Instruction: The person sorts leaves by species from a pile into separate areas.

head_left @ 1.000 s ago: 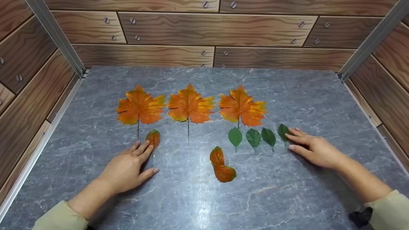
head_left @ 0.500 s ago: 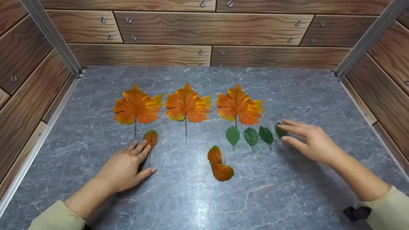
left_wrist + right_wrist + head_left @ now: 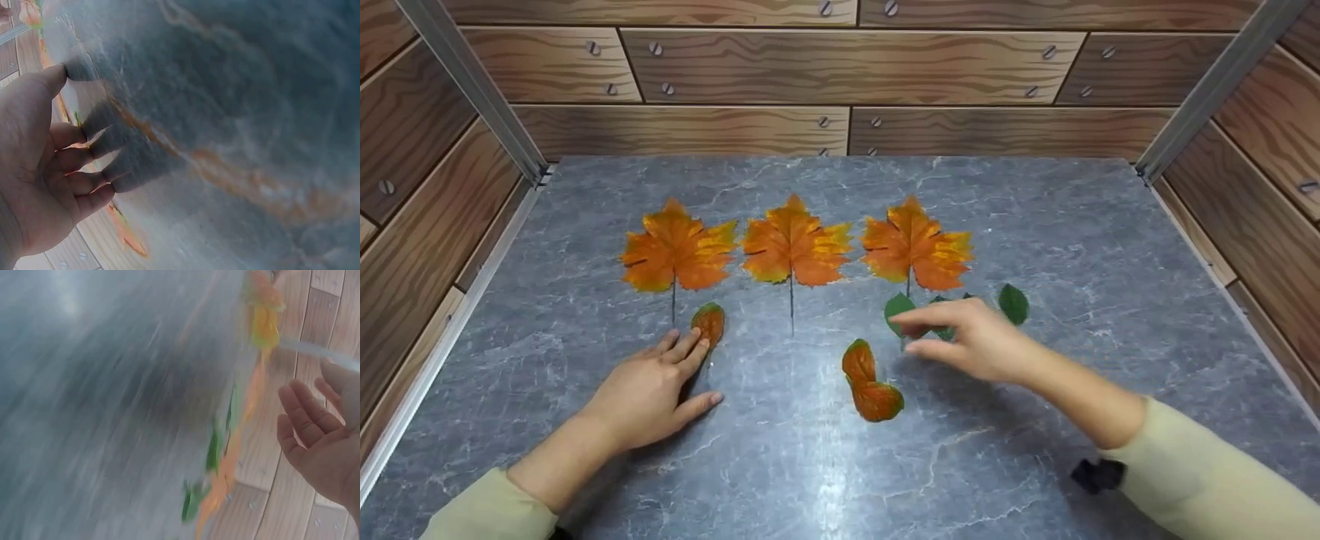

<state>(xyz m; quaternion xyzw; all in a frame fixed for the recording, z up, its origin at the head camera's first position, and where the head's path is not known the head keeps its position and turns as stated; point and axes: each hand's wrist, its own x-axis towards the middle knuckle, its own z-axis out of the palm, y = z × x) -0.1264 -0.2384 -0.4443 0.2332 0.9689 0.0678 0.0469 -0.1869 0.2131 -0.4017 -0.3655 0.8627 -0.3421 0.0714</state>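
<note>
My left hand (image 3: 649, 397) lies on the table with its fingertips touching a small orange-brown leaf (image 3: 709, 322) with a green tip. In the left wrist view its fingers (image 3: 73, 183) are spread and lightly bent against the surface. My right hand (image 3: 982, 341) is above the row of green leaves, thumb and fingers apart with nothing between them. It partly hides the leftmost green leaf (image 3: 897, 309) and covers most of the middle ones. The rightmost green leaf (image 3: 1013, 303) lies in full view. Two more orange-brown leaves, an upper one (image 3: 858, 361) and a lower one (image 3: 877, 402), overlap between the hands.
Behind the small leaves, three orange maple leaves form a row: left (image 3: 679, 251), middle (image 3: 793, 247) and right (image 3: 913, 247), stems toward me. The grey marbled table (image 3: 780, 480) is bounded by wood-patterned walls (image 3: 735, 67) with metal corner posts.
My right hand has lifted off the rightmost green leaf and swept left over the others. The left hand stays on its leaf. The head view has shifted slightly.
</note>
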